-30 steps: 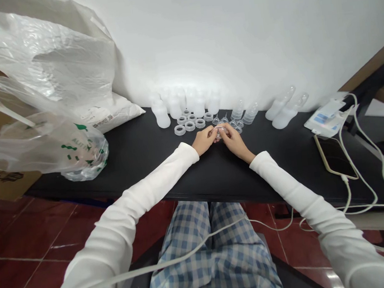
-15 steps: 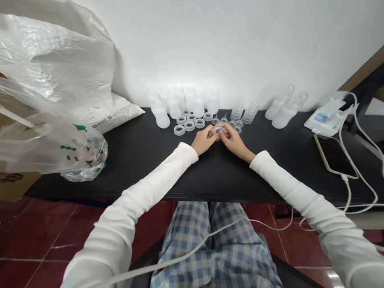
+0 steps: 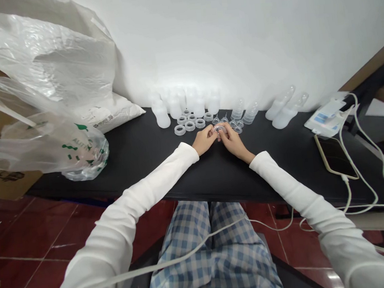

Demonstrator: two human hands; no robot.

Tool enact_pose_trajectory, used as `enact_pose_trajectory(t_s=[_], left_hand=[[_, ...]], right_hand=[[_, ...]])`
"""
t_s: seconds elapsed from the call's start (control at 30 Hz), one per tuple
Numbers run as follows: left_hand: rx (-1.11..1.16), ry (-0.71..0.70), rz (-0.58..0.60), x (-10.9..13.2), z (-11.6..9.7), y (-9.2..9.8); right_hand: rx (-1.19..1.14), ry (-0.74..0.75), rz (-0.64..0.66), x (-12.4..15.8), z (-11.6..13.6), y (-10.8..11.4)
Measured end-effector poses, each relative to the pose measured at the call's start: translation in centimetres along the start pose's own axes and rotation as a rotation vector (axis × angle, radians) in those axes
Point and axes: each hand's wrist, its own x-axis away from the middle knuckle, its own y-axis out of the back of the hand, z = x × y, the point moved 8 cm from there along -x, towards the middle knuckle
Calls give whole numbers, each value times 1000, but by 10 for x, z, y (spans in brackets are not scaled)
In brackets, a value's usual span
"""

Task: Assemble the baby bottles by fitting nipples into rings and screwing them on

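Between the fingertips of both hands is a clear bottle collar ring (image 3: 219, 128), partly covered by the fingers. My left hand (image 3: 205, 140) pinches its left side, and my right hand (image 3: 234, 141) grips its right side with the thumb over it. Just beyond the hands lie several clear nipples (image 3: 237, 129). To their left sit several loose collar rings (image 3: 189, 126). White baby bottles (image 3: 162, 115) without tops stand in a group by the wall. Clear bottle caps (image 3: 250, 113) stand behind the right hand.
Two capped bottles (image 3: 282, 116) stand on the black table (image 3: 215, 173) to the right. Beyond them are a white box-like device (image 3: 327, 119), a phone (image 3: 335, 155) and loose white cables (image 3: 372, 185). At left are a clear plastic bag (image 3: 84, 150) and a large white sack (image 3: 68, 56).
Both hands stay in almost the same place, still holding the collar ring. The fingers have shifted only slightly on it.
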Motion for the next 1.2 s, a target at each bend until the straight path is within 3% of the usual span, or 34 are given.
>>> enact_pose_trajectory(t_s=[0.23, 0.4, 0.7, 0.93, 1.2], left_hand=[[61, 11, 61, -2, 7, -5], [73, 22, 71, -2, 6, -5], [73, 10, -28, 0, 3, 0], [145, 41, 81, 0, 5, -7], [34, -40, 62, 2, 0, -5]], right_hand=[[-89, -11, 48, 3, 6, -3], [-50, 9, 13, 1, 0, -1], [-67, 41, -2, -2, -7, 0], [-90, 13, 6, 0, -3, 0], [-104, 11, -30, 0, -5, 3]])
